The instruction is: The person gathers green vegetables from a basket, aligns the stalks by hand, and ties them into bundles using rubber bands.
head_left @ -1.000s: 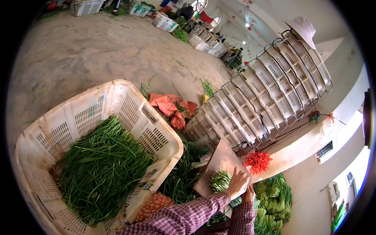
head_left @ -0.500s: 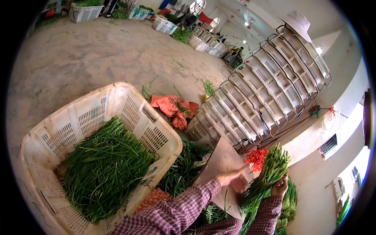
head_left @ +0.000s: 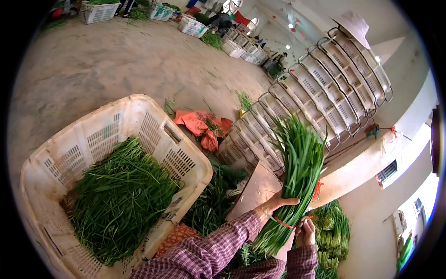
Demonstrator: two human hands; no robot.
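A bundle of garlic chives (head_left: 301, 169) stands tilted over the board (head_left: 260, 186), leaf tips up and stem ends down. My left hand (head_left: 273, 205) is closed round its middle, thumb across the front, the other fingers mostly hidden behind. A red tie (head_left: 283, 222) circles the bundle just below that hand. On the bundle's right side my right hand (head_left: 305, 232) is closed, pinching the end of the red tie. More bundled chives (head_left: 332, 228) lie stacked beyond my right hand. Loose chives (head_left: 211, 204) lie left of the board.
A large white crate (head_left: 186, 195) with loose chives (head_left: 123, 204) stands on the left. Nested crates (head_left: 316, 88) with a hat (head_left: 353, 28) on them lean at the right. A red sack (head_left: 202, 125) lies on the floor. Farther off are more crates (head_left: 193, 27) and people.
The bundle has turned over, from stem ends up to leaf tips up. My left hand has taken hold of it; my right hand has moved from its side down to the tie.
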